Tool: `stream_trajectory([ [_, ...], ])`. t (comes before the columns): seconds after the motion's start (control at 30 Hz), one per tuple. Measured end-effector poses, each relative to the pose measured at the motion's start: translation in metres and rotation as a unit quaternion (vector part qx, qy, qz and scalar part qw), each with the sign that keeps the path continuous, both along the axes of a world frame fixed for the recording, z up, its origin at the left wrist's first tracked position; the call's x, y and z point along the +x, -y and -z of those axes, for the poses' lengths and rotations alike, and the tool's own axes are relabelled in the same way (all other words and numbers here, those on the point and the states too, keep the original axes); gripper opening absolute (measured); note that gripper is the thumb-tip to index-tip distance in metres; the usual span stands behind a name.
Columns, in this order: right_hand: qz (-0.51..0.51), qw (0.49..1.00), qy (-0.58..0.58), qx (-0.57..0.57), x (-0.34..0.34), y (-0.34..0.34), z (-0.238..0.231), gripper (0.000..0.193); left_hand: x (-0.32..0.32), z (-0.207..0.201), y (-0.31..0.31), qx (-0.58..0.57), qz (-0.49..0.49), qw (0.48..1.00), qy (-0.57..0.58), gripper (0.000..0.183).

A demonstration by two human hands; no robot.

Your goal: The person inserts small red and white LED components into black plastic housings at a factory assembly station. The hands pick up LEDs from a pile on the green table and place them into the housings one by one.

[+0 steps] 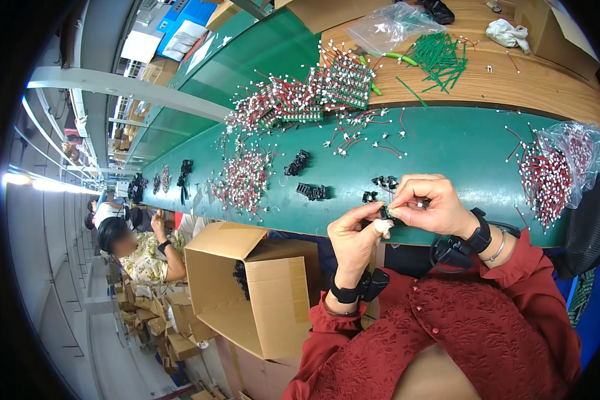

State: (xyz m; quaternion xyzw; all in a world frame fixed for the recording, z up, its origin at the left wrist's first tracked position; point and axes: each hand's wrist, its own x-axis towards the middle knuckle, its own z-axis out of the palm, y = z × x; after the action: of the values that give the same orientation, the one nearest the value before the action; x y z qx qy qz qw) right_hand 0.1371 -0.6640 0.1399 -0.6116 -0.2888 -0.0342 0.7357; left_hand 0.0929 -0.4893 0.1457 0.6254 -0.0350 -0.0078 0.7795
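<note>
Over the near edge of the green work surface [460,153], my two hands meet at a small black plastic part [384,212]. My left hand [355,240] pinches this part between thumb and fingers; a white covering shows on one fingertip. My right hand [428,203] is closed in a pinch on a thin red wire with a small white connector [423,203], close against the black part. Just beyond my fingers lie small black plastic parts [385,181]. Farther left are two black clusters of similar parts [312,191]. The exact joint between wire and part is hidden by my fingertips.
Red wires with white connectors are heaped at left [243,180] and spill from a clear bag [573,147] at right. Green circuit boards [347,80] lie behind, near green strips [440,60]. An open cardboard box [280,293] stands lower left; a co-worker [147,257] sits beyond.
</note>
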Motion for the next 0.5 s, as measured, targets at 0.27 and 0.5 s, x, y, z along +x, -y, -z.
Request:
stream_trajectory([
  [0.27,0.145,0.968,0.186,-0.082,0.005,-0.003,0.003,0.014,0.008,0.001,0.009,-0.117,0.024,0.988,-0.093,0.026],
  [0.5,0.081,0.973,0.170,-0.134,0.003,0.000,-0.002,0.017,0.008,0.006,0.004,-0.147,0.001,0.982,-0.122,0.022],
])
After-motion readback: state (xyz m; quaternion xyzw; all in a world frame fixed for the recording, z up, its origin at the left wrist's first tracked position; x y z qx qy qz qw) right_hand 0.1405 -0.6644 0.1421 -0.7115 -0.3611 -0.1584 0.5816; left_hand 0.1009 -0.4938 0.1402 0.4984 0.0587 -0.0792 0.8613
